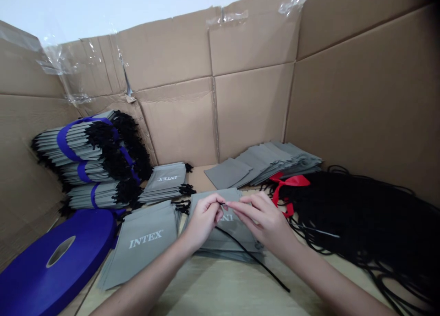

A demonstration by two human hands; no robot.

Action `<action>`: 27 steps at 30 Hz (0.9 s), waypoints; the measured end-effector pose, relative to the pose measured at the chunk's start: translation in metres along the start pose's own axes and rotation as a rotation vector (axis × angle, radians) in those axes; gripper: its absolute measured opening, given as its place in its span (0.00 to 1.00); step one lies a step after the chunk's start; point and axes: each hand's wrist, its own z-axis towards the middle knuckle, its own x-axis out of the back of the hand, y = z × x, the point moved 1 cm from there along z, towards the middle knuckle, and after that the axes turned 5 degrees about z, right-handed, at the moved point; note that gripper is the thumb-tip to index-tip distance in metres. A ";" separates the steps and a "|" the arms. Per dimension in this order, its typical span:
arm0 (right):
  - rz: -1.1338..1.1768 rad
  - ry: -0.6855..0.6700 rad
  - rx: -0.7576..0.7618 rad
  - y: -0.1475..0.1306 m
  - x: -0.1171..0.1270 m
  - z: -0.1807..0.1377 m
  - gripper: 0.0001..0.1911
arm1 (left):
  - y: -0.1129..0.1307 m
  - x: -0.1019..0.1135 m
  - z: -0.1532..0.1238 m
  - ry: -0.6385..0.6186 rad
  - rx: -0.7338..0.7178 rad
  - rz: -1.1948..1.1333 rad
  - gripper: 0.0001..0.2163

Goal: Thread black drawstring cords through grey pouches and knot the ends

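Cord (pixel 254 257), black, lies above the centre pouch stack (pixel 237 229), its end pinched tight by the left hand (pixel 203 218); the right hand (pixel 267 218) meets it there, hold unclear. Blue-strapped bundles (pixel 94 171) look finished, the fanned rear pouches (pixel 264 158) uncorded. "INTEX" reads upright on the left stack (pixel 146 258), partly covered at centre.

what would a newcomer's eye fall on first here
Probably the big blue roll filling the lower left corner, with its pale core showing. Next, the bright red ribbon at the left edge of the dark heap of black cords on the right. Then the left hand and right hand, fingertips together at centre above grey bags, a black cord trailing below.
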 end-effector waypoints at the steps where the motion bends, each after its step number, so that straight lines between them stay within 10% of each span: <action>1: -0.004 0.004 0.003 0.000 0.000 0.000 0.12 | -0.001 0.000 0.000 0.002 -0.004 0.013 0.05; 27: 0.165 0.054 -0.131 -0.007 0.004 0.005 0.03 | -0.001 0.003 -0.005 -0.167 -0.111 0.022 0.14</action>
